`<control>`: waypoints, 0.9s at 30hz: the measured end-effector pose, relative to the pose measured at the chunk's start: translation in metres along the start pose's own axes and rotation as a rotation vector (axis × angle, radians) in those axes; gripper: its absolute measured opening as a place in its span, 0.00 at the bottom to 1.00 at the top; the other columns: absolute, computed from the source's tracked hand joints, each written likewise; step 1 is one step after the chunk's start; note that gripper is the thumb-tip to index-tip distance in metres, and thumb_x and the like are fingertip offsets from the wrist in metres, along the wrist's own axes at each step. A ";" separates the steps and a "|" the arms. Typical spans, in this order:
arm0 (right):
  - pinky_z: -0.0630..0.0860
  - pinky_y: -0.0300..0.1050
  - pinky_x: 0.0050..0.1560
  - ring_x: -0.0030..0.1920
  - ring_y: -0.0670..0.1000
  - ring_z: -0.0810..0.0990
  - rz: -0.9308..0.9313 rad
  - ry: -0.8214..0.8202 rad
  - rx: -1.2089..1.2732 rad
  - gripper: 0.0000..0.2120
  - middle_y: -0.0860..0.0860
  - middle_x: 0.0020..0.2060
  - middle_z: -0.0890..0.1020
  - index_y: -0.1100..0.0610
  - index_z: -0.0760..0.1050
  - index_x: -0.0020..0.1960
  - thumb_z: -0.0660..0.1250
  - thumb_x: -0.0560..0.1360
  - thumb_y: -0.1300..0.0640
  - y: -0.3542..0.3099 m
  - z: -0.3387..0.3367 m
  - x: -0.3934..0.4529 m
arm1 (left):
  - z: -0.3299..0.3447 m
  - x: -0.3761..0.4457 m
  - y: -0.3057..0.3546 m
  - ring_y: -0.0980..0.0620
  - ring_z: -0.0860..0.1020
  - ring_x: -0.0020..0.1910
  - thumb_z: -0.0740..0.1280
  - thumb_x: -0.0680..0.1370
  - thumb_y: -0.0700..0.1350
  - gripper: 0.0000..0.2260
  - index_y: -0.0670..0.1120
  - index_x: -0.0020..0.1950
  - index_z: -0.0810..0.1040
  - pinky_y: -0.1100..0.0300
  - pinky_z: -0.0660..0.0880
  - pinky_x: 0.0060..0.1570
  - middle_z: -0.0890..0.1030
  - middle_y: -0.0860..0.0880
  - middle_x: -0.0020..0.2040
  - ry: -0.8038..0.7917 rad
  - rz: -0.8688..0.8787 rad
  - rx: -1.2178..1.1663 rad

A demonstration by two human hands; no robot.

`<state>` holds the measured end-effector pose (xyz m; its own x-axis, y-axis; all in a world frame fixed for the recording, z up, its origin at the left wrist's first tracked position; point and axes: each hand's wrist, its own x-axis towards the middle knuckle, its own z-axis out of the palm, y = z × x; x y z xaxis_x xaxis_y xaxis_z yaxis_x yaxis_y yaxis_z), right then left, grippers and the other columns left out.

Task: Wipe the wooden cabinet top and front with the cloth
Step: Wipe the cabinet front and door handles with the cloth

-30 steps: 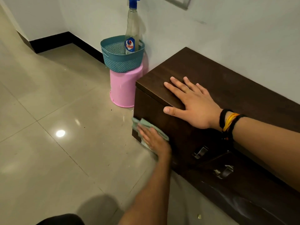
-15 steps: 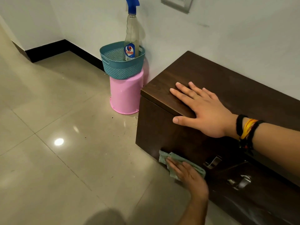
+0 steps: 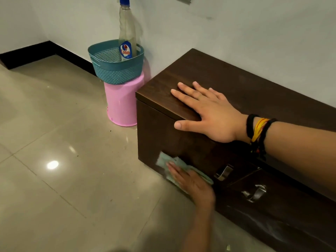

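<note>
A dark brown wooden cabinet [image 3: 236, 84] stands low against the white wall. My right hand [image 3: 212, 115] lies flat and open on its top near the left end, with the thumb hanging over the front edge. My left hand [image 3: 192, 184] presses a pale green cloth [image 3: 162, 160] against the lower part of the cabinet front, just left of a metal handle [image 3: 223, 172]. The hand is motion-blurred and covers much of the cloth.
A second metal handle [image 3: 254, 193] sits further right on the front. Left of the cabinet, a teal basket [image 3: 116, 70] holding a spray bottle [image 3: 127, 37] rests on an upturned pink bucket [image 3: 121, 106]. Glossy beige floor tiles [image 3: 72, 179] spread to the left.
My left hand slid the cloth from the front's left edge rightward along the lower front toward the first handle. My right hand stayed flat on the top.
</note>
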<state>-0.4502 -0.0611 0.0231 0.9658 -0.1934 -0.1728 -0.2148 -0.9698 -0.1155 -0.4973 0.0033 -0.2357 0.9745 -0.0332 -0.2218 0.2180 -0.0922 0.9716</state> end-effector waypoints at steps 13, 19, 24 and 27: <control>0.42 0.60 0.78 0.82 0.53 0.43 -0.005 0.047 0.008 0.36 0.43 0.82 0.47 0.37 0.46 0.81 0.44 0.76 0.26 -0.001 -0.001 -0.003 | -0.014 -0.008 0.044 0.50 0.44 0.82 0.43 0.84 0.58 0.25 0.60 0.81 0.39 0.46 0.44 0.79 0.45 0.51 0.83 0.007 0.503 0.037; 0.42 0.61 0.77 0.82 0.54 0.44 -0.002 0.045 -0.001 0.39 0.44 0.82 0.47 0.37 0.46 0.81 0.49 0.74 0.24 -0.001 0.002 -0.003 | -0.011 0.006 0.049 0.45 0.49 0.81 0.46 0.82 0.55 0.27 0.54 0.81 0.47 0.47 0.46 0.79 0.52 0.44 0.82 0.037 0.483 -0.026; 0.42 0.62 0.78 0.82 0.55 0.43 -0.016 0.043 -0.006 0.43 0.43 0.82 0.46 0.38 0.45 0.81 0.60 0.73 0.27 0.002 0.000 -0.001 | 0.010 -0.051 0.006 0.46 0.50 0.81 0.41 0.82 0.64 0.27 0.60 0.81 0.45 0.42 0.49 0.78 0.49 0.54 0.83 -0.028 -0.297 -0.158; 0.42 0.61 0.78 0.82 0.54 0.44 -0.004 0.045 0.023 0.42 0.43 0.82 0.47 0.37 0.47 0.81 0.62 0.74 0.30 0.000 0.001 -0.002 | 0.012 -0.057 0.015 0.44 0.52 0.81 0.43 0.83 0.64 0.28 0.59 0.82 0.46 0.42 0.51 0.78 0.48 0.53 0.83 -0.037 -0.502 -0.227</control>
<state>-0.4519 -0.0604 0.0220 0.9721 -0.1966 -0.1279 -0.2138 -0.9670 -0.1387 -0.5501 -0.0082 -0.2092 0.7462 -0.0760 -0.6614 0.6656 0.1109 0.7381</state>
